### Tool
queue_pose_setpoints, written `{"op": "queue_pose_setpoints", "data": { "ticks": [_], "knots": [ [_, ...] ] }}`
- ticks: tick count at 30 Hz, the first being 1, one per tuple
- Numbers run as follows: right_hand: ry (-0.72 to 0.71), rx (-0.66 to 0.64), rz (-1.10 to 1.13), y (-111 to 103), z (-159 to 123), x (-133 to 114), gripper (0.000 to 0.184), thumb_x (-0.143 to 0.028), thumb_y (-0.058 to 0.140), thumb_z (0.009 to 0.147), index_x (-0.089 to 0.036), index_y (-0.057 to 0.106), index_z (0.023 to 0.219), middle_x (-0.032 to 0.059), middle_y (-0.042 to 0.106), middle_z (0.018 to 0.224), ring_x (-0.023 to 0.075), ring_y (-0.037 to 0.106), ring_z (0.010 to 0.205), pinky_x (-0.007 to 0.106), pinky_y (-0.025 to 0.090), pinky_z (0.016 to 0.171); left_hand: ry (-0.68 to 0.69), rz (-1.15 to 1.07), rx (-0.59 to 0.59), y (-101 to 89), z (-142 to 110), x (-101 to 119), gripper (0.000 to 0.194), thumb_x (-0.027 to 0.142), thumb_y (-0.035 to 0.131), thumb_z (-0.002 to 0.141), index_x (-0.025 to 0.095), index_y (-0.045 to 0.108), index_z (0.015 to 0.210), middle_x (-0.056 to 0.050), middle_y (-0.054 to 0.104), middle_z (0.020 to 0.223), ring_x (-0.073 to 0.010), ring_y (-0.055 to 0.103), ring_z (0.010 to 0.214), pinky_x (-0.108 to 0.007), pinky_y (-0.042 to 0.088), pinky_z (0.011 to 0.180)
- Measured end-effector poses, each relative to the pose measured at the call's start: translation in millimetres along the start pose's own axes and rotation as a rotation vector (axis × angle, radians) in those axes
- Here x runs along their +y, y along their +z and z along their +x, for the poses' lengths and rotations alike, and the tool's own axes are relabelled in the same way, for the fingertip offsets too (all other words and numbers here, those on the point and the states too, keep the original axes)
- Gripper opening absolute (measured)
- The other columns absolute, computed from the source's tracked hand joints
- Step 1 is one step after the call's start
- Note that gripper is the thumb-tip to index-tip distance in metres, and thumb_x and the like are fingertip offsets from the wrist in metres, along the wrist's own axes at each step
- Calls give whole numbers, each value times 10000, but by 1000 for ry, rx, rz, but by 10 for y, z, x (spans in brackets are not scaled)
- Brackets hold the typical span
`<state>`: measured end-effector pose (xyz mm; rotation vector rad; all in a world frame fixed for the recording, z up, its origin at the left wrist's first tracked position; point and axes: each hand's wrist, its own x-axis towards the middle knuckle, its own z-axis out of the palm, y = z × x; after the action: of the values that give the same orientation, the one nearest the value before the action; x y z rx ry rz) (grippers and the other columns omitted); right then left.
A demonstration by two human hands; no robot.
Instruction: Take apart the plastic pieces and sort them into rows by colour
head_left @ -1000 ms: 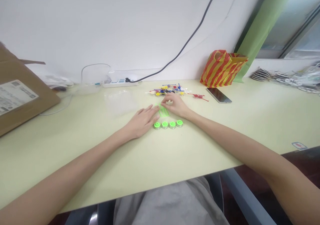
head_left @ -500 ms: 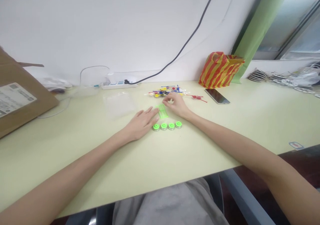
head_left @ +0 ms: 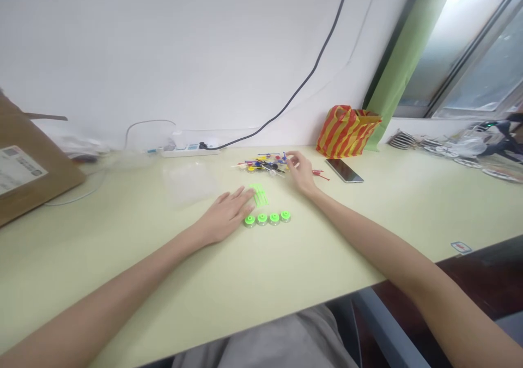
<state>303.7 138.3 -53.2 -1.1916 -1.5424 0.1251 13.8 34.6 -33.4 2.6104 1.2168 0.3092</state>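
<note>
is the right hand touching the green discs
No, the right hand is up by the pile of small colored parts, apart from the four green discs.

Cardboard box (head_left: pixel 32 166) cut off by the left edge, label (head_left: pixel 16 169) too blurred to read. Small plastic parts (head_left: pixel 261 164) in the upper middle, too tiny to tell apart. Left forearm (head_left: pixel 102 297) and right forearm (head_left: pixel 388 259) cut off at the bottom corners.

L hand (head_left: pixel 224 215) & R hand (head_left: pixel 302 173) have room twd front of tabletop (head_left: pixel 327 259). Fwd path blocked by green discs (head_left: pixel 267 219) & parts pile (head_left: pixel 261 164); phone (head_left: pixel 344 170) just R of pile, clear bag (head_left: pixel 188 182) L.
</note>
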Motion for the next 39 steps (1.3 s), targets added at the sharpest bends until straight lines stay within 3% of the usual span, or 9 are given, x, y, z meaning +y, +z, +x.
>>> {"op": "queue_pose_setpoints", "data": {
  "ticks": [4, 10, 14, 19, 25, 28, 32, 35, 39],
  "knots": [
    [66, 46, -36, 15, 23, 79, 378, -336, 498, 935, -172, 570, 1268, 65, 653, 931, 240, 597, 892, 371, 464, 837, 20, -22, 58, 1, -11, -24, 618, 596, 219, 1062, 333, 233, 1621, 6, 278, 1666, -234, 179, 1574, -484, 202, 1275],
    [20, -180, -178, 86, 15, 79, 189, -319, 606, 912, -186, 718, 837, 78, 679, 883, 240, 590, 902, 356, 441, 850, -31, -52, 79, -19, -62, -14, 616, 600, 232, 1062, 354, 199, 1626, 9, 206, 1691, -227, 157, 1579, -497, 156, 1293],
    [-50, -238, -289, 95, -6, 6, 144, -270, 643, 918, -200, 767, 941, 86, 673, 932, 249, 567, 951, 368, 427, 875, -20, -36, 113, -54, -115, 32, 605, 569, 231, 1071, 344, 181, 1630, -2, 201, 1695, -225, 147, 1582, -500, 177, 1290],
    [-96, -322, -415, 106, -40, -90, 95, -238, 688, 903, -220, 778, 929, 97, 662, 955, 267, 544, 958, 373, 427, 836, 130, 55, 148, -103, -141, 118, 592, 497, 271, 1081, 345, 131, 1636, 1, 252, 1683, -230, 162, 1579, -495, 158, 1294],
    [-100, -281, -406, 89, -60, -189, 128, -134, 634, 883, -195, 712, 801, 104, 673, 921, 270, 543, 939, 382, 429, 825, 156, 85, 121, -118, -146, 142, 593, 476, 265, 1085, 344, 100, 1640, -5, 275, 1675, -225, 160, 1579, -491, 145, 1294],
    [-84, -157, -277, 38, -59, -261, 141, -139, 598, 910, -197, 663, 800, 82, 682, 884, 257, 555, 912, 383, 433, 838, 135, 74, 141, -121, -146, 135, 592, 476, 260, 1084, 335, 112, 1640, -13, 289, 1671, -225, 158, 1580, -489, 154, 1293],
    [-180, 8, -108, -16, -136, -514, 129, -199, 583, 954, -211, 624, 832, 59, 674, 871, 238, 558, 900, 385, 434, 864, 80, -6, 207, -146, -159, 161, 588, 505, 284, 1070, 305, 212, 1619, -39, 306, 1668, -250, 220, 1566, -499, 201, 1278],
    [-351, -83, -48, -19, -298, -856, 147, -198, 578, 960, -225, 605, 817, 47, 664, 858, 231, 551, 904, 387, 432, 864, -6, -163, 322, -167, -184, 211, 563, 557, 374, 1036, 295, 383, 1534, -55, 434, 1597, -279, 366, 1492, -495, 301, 1231],
    [-485, -207, -100, -48, -566, -1296, 183, -168, 571, 945, -246, 597, 781, 54, 649, 840, 243, 539, 920, 392, 421, 811, -41, -368, 433, -181, -215, 302, 413, 572, 520, 977, 273, 621, 1244, -38, 658, 1330, -271, 571, 1277, -442, 417, 1128]
  ]
}}
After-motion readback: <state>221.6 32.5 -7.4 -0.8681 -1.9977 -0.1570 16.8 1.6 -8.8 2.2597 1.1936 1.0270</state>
